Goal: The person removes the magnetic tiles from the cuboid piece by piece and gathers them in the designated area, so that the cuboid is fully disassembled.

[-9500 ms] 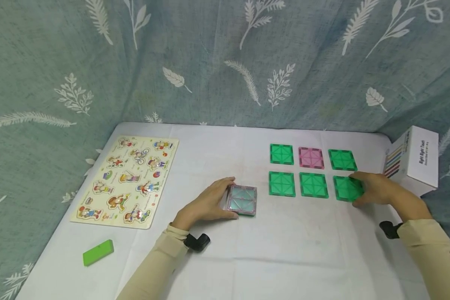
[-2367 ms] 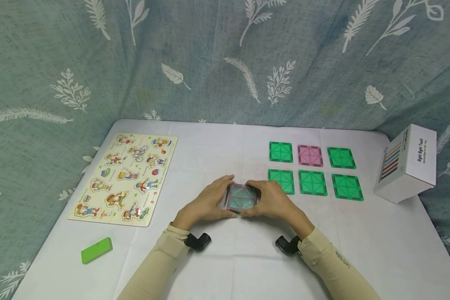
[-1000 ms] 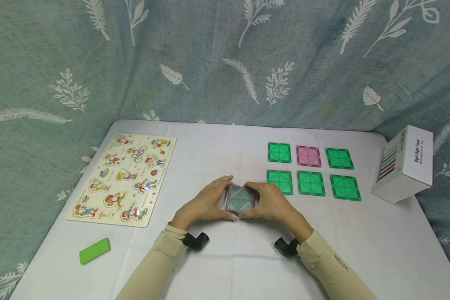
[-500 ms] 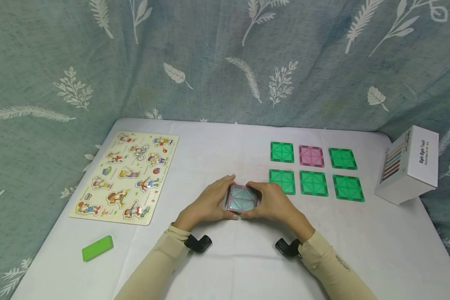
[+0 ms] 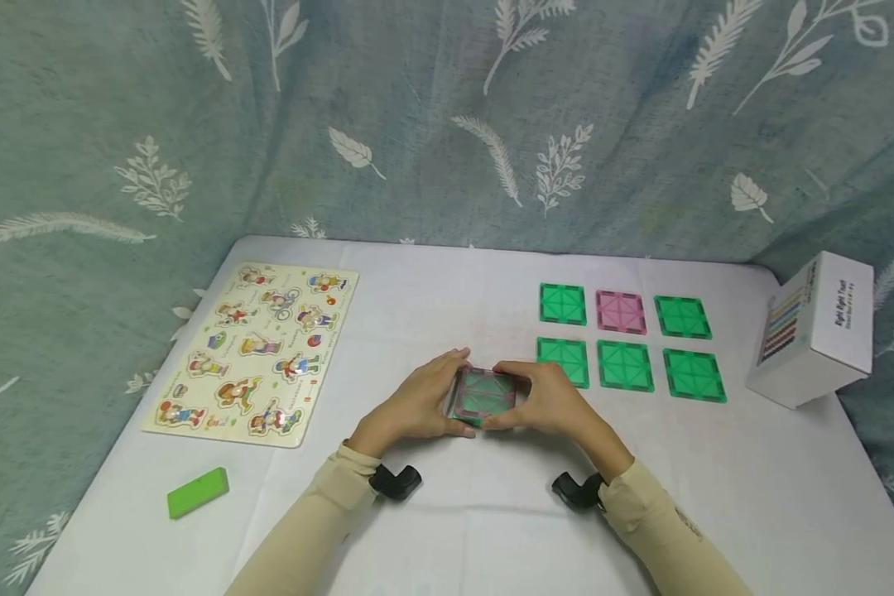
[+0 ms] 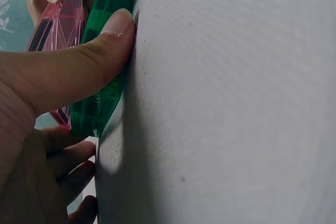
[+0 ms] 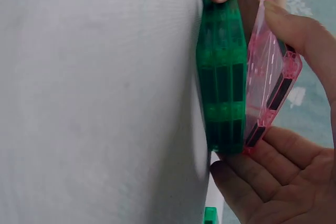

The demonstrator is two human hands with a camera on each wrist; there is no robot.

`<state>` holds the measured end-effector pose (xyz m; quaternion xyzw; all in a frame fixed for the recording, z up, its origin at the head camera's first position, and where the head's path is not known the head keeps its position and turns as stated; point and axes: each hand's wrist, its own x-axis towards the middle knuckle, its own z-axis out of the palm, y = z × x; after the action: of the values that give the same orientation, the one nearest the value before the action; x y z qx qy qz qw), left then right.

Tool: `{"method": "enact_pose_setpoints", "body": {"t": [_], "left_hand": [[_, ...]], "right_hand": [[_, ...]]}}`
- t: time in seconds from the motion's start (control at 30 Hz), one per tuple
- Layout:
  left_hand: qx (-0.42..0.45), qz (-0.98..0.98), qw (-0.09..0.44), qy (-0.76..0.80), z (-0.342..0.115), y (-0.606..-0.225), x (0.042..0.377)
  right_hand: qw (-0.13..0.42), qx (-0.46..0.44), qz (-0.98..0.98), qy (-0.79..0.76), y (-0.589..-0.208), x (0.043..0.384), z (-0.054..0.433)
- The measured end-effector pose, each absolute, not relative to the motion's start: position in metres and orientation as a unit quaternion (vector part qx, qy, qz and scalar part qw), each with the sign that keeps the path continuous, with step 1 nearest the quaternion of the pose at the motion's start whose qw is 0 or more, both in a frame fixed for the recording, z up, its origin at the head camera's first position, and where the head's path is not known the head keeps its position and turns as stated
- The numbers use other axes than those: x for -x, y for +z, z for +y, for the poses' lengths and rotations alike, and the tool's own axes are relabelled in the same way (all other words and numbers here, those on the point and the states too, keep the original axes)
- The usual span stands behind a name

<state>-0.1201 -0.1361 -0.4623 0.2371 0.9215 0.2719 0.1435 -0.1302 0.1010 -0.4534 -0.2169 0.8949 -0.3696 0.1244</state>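
Observation:
A short stack of square green magnetic tiles (image 7: 223, 82) sits on the white tablecloth between my two hands. My left hand (image 5: 417, 401) holds the stack from its left side, with the thumb pressed on the near green edge in the left wrist view. A clear pink magnetic tile (image 7: 262, 66) lies on top, tilted, one side raised off the green ones. My right hand (image 5: 551, 406) pinches this pink tile by its right side, thumb at the near edge. To the right, several green tiles (image 5: 624, 366) and one pink tile (image 5: 621, 312) lie flat in two rows.
A wooden picture puzzle board (image 5: 249, 356) lies at the left. In front of it is a bright green block (image 5: 197, 493). A white box (image 5: 815, 331) stands at the right edge of the table, and a leaf-patterned curtain (image 5: 417, 124) hangs behind.
My right hand has come from the lower right green tile to the stack. In the last half second it has shifted slightly right, and the top pink tile looks tilted.

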Motion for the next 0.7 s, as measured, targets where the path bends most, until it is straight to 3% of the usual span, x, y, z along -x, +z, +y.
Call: {"method": "enact_pose_setpoints", "body": {"t": [0.7], "left_hand": [[-0.229,0.923,0.155,0.269,-0.1367,-0.4637,0.1216]], "right_hand": [[0.139,0.202,0.875,-0.418,-0.4591,0.1297,0.1050]]}}
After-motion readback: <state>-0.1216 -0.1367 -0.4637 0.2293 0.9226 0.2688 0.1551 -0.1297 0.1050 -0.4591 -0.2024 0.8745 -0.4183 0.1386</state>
